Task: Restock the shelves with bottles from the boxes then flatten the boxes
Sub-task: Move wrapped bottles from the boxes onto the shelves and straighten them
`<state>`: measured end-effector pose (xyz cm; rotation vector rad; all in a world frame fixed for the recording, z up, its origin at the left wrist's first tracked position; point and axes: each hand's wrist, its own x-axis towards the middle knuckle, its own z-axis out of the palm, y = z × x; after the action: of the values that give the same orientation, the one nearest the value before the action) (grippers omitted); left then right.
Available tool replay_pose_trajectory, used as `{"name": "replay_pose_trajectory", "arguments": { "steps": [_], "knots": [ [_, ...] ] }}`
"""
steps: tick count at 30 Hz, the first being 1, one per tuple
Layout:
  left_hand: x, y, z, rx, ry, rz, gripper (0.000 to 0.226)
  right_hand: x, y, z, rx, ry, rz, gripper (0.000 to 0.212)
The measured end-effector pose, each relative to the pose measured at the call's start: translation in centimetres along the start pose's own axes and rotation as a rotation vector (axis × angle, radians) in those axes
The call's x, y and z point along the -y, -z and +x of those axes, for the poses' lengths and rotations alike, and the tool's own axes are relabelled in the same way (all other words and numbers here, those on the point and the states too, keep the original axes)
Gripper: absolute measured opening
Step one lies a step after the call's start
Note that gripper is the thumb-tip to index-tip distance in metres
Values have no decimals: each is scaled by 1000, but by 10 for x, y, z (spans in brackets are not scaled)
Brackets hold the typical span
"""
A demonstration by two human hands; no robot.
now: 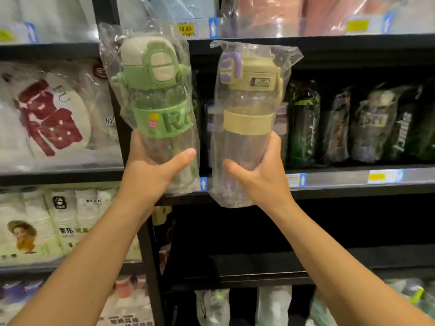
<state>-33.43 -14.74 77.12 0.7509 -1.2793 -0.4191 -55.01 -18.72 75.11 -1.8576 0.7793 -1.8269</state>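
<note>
While two bare arms are reaching up toward a shop's dark shelving, the left hand is holding a green bottle upright. Its grip is clamped round the clear lower body, with the thumb lying across the front and the fingers wrapping behind. The right hand is doing the same with a tan bottle, its grip closed round the lower part and the thumb in front.

The green bottle is sitting inside a clear bag, and the tan bottle inside a second bag; each bag's loose top is standing above the lid. A green band with raised letters is ringing the green bottle under a green-and-cream lid. The tan bottle is wearing a plain tan band and a tan lid with a purple latch. Both bottles are being held side by side, close but apart, in front of the middle shelf, the bag bottoms hanging just below its front rail and not resting on it.

Behind and to the right of the tan bottle, a row of dark bagged bottles is standing on that shelf, and a yellow price label is showing on the rail. A black post is running down behind the green bottle. To its left, packs of paper cups are sitting under white goods printed with a large red character.
</note>
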Motion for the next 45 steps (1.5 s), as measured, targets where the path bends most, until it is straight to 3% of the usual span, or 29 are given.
{"name": "replay_pose_trajectory", "arguments": {
  "steps": [9, 13, 16, 21, 27, 39, 45],
  "knots": [
    [51, -7, 69, -52, 25, 135, 118, -37, -19, 68, 25, 4, -94, 92],
    [78, -10, 88, -10, 75, 137, 103, -59, -28, 87, 46, -7, -84, 90],
    [103, -13, 100, -31, 145, 209, 106, -75, -31, 96, 72, -55, -86, 94],
    [127, -18, 116, -59, 315, 408, 107, -96, -33, 108, 85, -114, -154, 86],
    [149, -20, 129, -35, 423, 480, 104, -113, -36, 124, 171, -299, -293, 76],
    [153, -16, 139, -18, 641, 522, 105, -127, -50, 143, 214, -512, -413, 70],
    [143, -19, 135, -2, 679, 584, 131, -119, -50, 137, 256, -508, -463, 75]
  ]
}}
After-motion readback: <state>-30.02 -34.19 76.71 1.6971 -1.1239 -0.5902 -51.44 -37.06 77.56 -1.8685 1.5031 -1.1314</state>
